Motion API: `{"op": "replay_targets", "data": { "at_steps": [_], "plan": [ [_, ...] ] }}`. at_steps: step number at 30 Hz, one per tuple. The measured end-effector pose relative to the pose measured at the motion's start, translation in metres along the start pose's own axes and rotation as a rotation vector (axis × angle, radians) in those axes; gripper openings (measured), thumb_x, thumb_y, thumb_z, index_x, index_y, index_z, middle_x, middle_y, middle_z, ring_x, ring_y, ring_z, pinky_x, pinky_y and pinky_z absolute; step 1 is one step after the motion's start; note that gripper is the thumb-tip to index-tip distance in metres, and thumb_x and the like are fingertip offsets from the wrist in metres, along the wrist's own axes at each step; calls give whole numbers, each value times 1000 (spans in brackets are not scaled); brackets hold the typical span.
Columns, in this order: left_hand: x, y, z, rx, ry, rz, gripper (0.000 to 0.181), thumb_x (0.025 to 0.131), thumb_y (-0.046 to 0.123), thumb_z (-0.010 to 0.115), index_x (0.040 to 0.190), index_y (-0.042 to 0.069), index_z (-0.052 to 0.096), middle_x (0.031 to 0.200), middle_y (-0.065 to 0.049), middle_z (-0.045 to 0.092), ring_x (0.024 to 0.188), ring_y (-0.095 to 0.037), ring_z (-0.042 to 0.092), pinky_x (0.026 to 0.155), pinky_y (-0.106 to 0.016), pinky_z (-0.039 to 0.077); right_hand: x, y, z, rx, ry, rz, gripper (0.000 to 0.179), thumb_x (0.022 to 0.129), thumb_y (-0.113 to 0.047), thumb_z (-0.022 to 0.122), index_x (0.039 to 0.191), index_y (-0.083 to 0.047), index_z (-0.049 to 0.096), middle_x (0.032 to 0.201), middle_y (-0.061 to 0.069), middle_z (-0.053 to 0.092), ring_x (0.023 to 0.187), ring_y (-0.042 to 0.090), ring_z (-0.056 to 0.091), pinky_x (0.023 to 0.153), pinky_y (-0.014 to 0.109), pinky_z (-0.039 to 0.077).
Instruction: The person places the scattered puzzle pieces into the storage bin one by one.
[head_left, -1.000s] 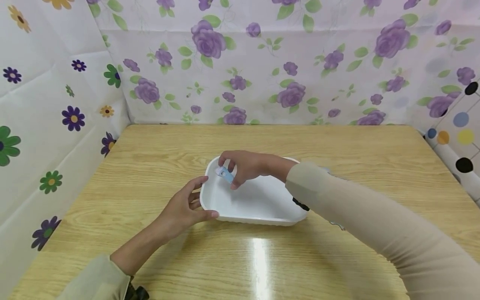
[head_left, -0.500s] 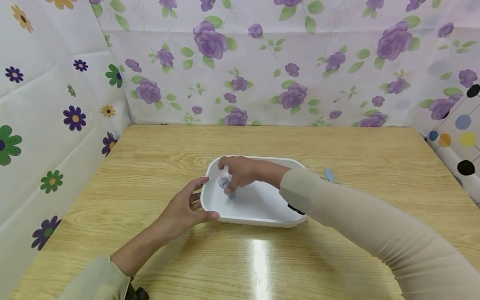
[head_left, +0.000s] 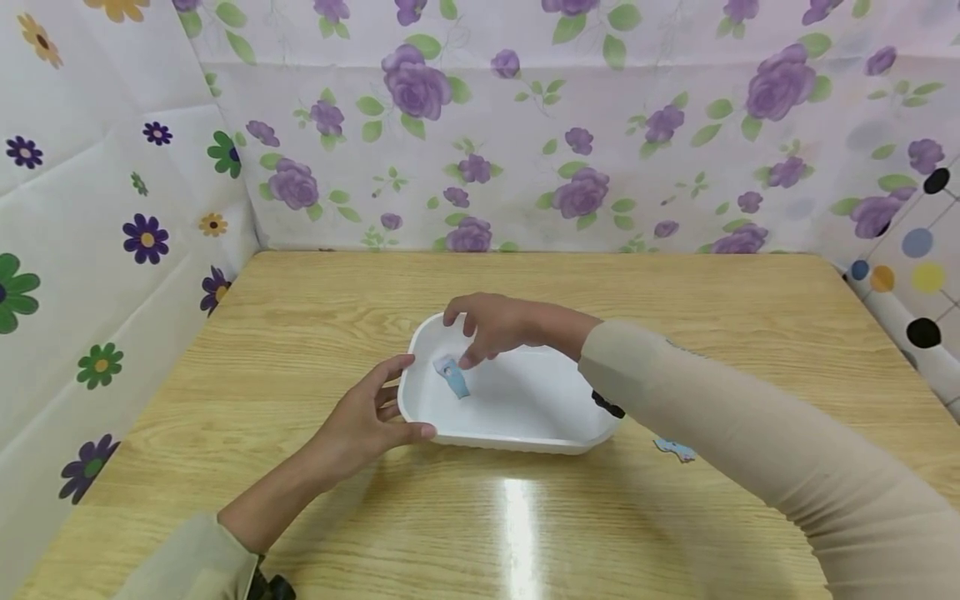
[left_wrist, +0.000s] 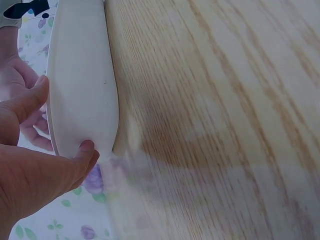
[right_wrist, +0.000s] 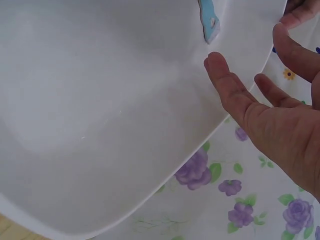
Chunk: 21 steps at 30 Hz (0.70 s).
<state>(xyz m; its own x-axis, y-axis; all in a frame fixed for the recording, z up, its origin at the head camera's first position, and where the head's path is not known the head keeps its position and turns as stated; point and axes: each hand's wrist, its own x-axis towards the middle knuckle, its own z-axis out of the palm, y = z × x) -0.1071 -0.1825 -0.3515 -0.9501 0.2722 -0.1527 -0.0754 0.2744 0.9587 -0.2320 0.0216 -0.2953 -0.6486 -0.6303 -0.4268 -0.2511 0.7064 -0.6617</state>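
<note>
A white rectangular plastic basin (head_left: 525, 408) sits mid-table. My left hand (head_left: 363, 425) grips its left end, thumb at the near corner and fingers along the outer wall; the left wrist view shows the fingers of this hand (left_wrist: 45, 172) around the wall. Inside the basin, near the left end, lies a flat light-blue puzzle piece (head_left: 454, 380) with a pale end. My right hand (head_left: 497, 327) hovers over the basin's far left part, fingers spread and holding nothing. In the right wrist view its fingertips are apart from the puzzle piece (right_wrist: 208, 22).
Another light-blue puzzle piece (head_left: 675, 450) with a wavy edge lies on the wooden table (head_left: 315, 308) right of the basin. A sliver of blue (head_left: 686, 348) shows behind the right sleeve (head_left: 720, 425). Flowered sheets (head_left: 480, 125) hang behind and at the sides.
My right hand lowered the puzzle piece into the basin, let it go and rose away from it. The left hand has kept its grip on the basin.
</note>
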Motion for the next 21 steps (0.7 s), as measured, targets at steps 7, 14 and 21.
{"op": "replay_targets", "data": {
  "at_steps": [7, 14, 21],
  "plan": [
    [0, 0, 0, 22, 9, -7, 95, 75, 13, 83, 150, 8, 25, 148, -16, 34, 128, -36, 48, 91, -32, 53, -8, 6, -6, 96, -14, 12, 68, 84, -7, 75, 143, -12, 41, 139, 20, 45, 110, 29, 57, 88, 40, 55],
    [1, 1, 1, 27, 13, -10, 95, 75, 11, 83, 150, 8, 26, 148, -16, 34, 128, -37, 48, 91, -32, 53, -19, 12, -12, 158, -32, -43, 61, 85, -6, 73, 139, -13, 45, 136, 21, 46, 110, 29, 57, 86, 40, 56],
    [0, 3, 1, 41, 9, -15, 95, 75, 13, 83, 150, 8, 25, 148, -16, 33, 128, -37, 47, 92, -34, 53, -32, 18, -23, 215, -51, -100, 59, 85, -2, 71, 138, -13, 46, 132, 20, 48, 107, 29, 60, 86, 40, 56]
  ]
}}
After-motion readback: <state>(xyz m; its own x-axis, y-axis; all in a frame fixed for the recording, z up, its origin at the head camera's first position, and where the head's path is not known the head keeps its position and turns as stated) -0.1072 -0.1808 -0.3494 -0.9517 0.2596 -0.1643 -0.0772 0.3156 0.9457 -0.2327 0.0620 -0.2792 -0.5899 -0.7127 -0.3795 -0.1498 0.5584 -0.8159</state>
